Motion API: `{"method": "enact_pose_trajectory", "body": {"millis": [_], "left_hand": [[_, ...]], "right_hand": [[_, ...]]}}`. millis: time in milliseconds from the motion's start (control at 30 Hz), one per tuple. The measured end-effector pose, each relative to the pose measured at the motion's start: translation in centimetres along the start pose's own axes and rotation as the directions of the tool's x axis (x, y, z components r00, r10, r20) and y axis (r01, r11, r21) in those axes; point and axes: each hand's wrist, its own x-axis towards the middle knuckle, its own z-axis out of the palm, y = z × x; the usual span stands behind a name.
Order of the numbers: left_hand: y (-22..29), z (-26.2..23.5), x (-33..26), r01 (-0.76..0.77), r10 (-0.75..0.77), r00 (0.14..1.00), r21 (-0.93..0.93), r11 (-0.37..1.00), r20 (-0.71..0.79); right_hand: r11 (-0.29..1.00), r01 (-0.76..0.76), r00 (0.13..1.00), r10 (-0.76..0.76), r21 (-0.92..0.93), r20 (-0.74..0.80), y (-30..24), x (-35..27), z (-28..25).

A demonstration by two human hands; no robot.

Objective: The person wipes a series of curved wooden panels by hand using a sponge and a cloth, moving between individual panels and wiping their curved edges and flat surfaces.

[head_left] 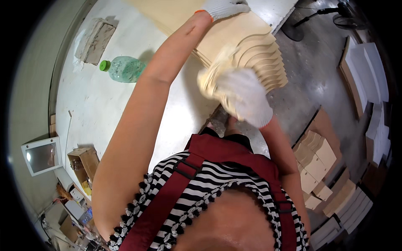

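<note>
My left hand, in a white knit glove with an orange cuff, lies flat on a pale wooden board with its fingers stretched out. The boards are thin and fanned out in a staggered stack, their right ends cut in a wavy outline. My right hand, also in a white glove, is closed around a crumpled cream cloth beside the stack's near edge. Hand and cloth are blurred by motion. Whether the cloth touches the boards I cannot tell.
On the white table stand a greenish plastic bottle with a green cap and a worn block. A wooden box sits at lower left. To the right, stacked cut boards lie on the floor, and a black fan stands far right.
</note>
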Motion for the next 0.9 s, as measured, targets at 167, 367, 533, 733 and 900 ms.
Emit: {"method": "enact_pose_trajectory", "body": {"millis": [167,367,533,733,900], "left_hand": [[-0.1,-0.3,-1.0,-0.050,0.053,0.996,0.043,0.998,-0.074],[0.6,0.0,-0.5,-0.047,0.055,0.993,0.082,0.996,-0.100],[2.0,-1.1,-0.4,0.090,-0.094,0.995,0.126,0.988,0.024],[1.9,-0.9,-0.2,0.048,-0.046,0.998,0.089,0.995,-0.033],[0.4,0.5,-0.2,0.026,-0.027,1.000,-0.051,0.998,-0.004]], "right_hand": [[0.888,-0.268,0.947,0.315,0.375,-0.070,0.3,-4.3,-4.8],[0.848,-0.494,0.791,0.346,-0.193,-0.505,9.4,0.8,-5.0],[0.724,-0.567,0.778,0.313,-0.393,-0.545,6.3,1.2,1.0],[0.891,-0.371,0.911,0.295,-0.262,-0.287,0.5,-0.7,2.0],[0.963,-0.244,0.969,0.240,0.114,0.053,-4.7,-6.4,4.9]]}}
